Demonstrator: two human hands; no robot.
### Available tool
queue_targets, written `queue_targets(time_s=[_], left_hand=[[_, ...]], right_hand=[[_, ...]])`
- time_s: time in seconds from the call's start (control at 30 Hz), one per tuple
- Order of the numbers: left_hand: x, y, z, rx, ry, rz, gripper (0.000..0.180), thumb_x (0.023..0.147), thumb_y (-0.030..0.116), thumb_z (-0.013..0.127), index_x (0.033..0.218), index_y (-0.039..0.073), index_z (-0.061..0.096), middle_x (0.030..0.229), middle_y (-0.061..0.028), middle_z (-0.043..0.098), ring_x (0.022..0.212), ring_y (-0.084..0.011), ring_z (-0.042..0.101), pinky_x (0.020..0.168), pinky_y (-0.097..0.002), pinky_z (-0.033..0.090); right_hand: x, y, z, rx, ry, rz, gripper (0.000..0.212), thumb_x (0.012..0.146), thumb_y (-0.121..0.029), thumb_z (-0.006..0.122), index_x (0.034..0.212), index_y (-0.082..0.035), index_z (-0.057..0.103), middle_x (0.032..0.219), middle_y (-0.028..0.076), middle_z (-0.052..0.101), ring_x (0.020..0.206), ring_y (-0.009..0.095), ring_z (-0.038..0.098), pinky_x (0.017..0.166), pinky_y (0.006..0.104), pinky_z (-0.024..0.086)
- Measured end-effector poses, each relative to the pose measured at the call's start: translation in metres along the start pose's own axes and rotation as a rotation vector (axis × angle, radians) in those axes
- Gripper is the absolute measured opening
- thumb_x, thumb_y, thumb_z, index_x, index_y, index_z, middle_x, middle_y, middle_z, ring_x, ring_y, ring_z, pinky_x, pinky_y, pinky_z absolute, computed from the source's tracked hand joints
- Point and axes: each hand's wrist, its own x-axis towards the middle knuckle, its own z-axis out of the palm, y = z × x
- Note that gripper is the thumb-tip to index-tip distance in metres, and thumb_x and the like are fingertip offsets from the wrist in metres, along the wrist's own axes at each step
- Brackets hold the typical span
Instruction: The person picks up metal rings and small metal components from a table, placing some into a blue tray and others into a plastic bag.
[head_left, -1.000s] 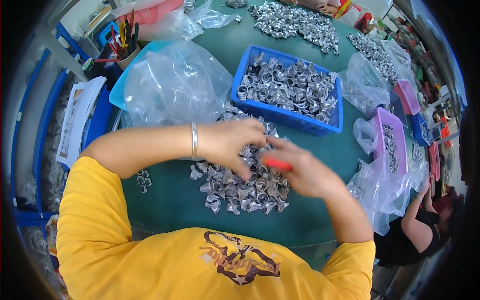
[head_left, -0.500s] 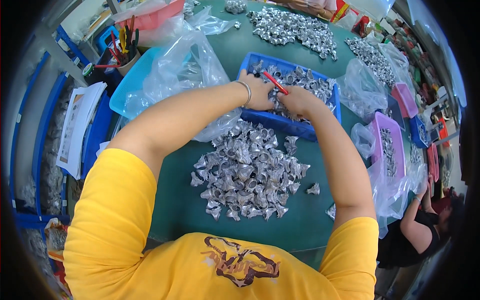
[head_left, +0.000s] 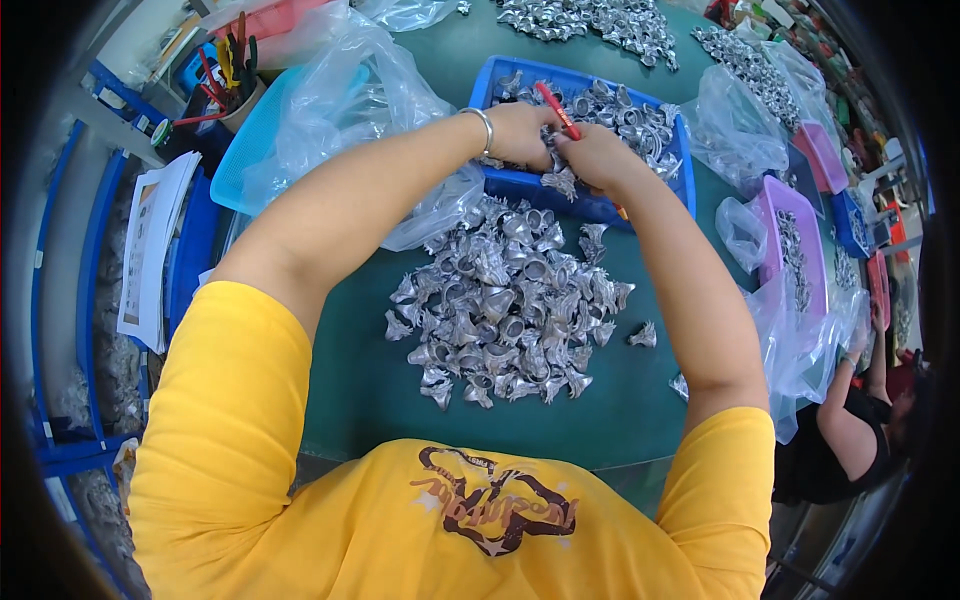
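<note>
Both hands are together over the near side of a blue bin (head_left: 689,150) with ring-like grey metal castings in it. My left hand (head_left: 522,135), with a bracelet at its wrist, has curled fingers around several castings; one casting (head_left: 562,182) shows just below the fingertips. My right hand (head_left: 597,160) is closed around a slim red tool (head_left: 556,108), whose red end sticks up between the hands. An orange-yellow bit shows under that palm; the tool's working end is hidden. Nearer my body lies a loose pile of similar castings (head_left: 505,310) on the green table (head_left: 400,420).
A single casting (head_left: 643,335) lies right of the pile. At left are a turquoise basket (head_left: 232,165) under clear plastic bags (head_left: 335,110) and a cup of tools (head_left: 243,105). More castings (head_left: 615,30) cover the far table. Purple trays (head_left: 775,215) stand at right, near another person (head_left: 850,440).
My view has tipped, so the table appears higher. The hands have drawn together toward the bin's near rim, and a casting now shows below the left fingers.
</note>
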Motion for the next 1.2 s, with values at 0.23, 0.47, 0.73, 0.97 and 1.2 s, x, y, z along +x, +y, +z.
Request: queue_targets(time_s=[0.23, 0.47, 0.73, 0.97, 1.2], left_hand=[[-0.006, -0.005, -0.004, -0.397, -0.050, -0.036, 0.049, 0.062, 0.012, 0.069, 0.108, 0.009, 0.054, 0.081, -0.0069, 0.059, 0.069, -0.0126, 0.055, 0.056, -0.0270, 0.044], [-0.015, 0.000, -0.015, -0.640, -0.066, -0.094, 0.035, 0.063, -0.003, 0.056, 0.097, 0.005, 0.058, 0.083, -0.0008, 0.053, 0.071, -0.0092, 0.048, 0.059, -0.0220, 0.040], [-0.018, -0.010, 0.002, -0.964, 0.089, -0.028, 0.039, 0.069, 0.003, 0.057, 0.107, 0.009, 0.052, 0.087, 0.0005, 0.053, 0.077, -0.0083, 0.049, 0.068, -0.0209, 0.040], [-0.034, 0.002, 0.001, -0.926, 0.092, -0.099, 0.038, 0.070, 0.002, 0.055, 0.107, 0.009, 0.055, 0.084, 0.0014, 0.051, 0.072, -0.0059, 0.048, 0.059, -0.0206, 0.039], [-0.064, 0.018, 0.025, -0.499, 0.684, 0.326, 0.023, 0.065, 0.000, 0.056, 0.087, 0.007, 0.058, 0.085, -0.0022, 0.056, 0.076, -0.0109, 0.051, 0.071, -0.0250, 0.042]], right_hand=[[-0.023, 0.007, -0.006, 0.480, 0.007, 0.044, 0.027, 0.090, -0.035, 0.051, 0.099, -0.011, 0.059, 0.063, -0.002, 0.045, 0.053, 0.011, 0.043, 0.045, 0.0287, 0.036], [-0.026, 0.021, -0.007, 0.561, -0.032, 0.021, 0.027, 0.090, -0.036, 0.053, 0.101, -0.013, 0.060, 0.069, -0.003, 0.047, 0.061, 0.010, 0.043, 0.050, 0.0269, 0.035], [-0.026, -0.002, 0.001, 0.240, -0.048, -0.071, 0.030, 0.090, -0.034, 0.050, 0.089, -0.006, 0.062, 0.063, 0.001, 0.050, 0.053, 0.013, 0.048, 0.045, 0.0297, 0.037], [-0.042, 0.023, 0.006, 0.445, 0.016, -0.117, 0.025, 0.084, -0.019, 0.061, 0.101, -0.002, 0.065, 0.073, 0.008, 0.063, 0.060, 0.015, 0.056, 0.055, 0.0307, 0.044], [-0.073, 0.050, 0.008, 0.384, 0.404, -0.312, 0.023, 0.080, -0.008, 0.064, 0.102, 0.001, 0.066, 0.074, 0.006, 0.065, 0.063, 0.012, 0.058, 0.060, 0.0267, 0.045]])
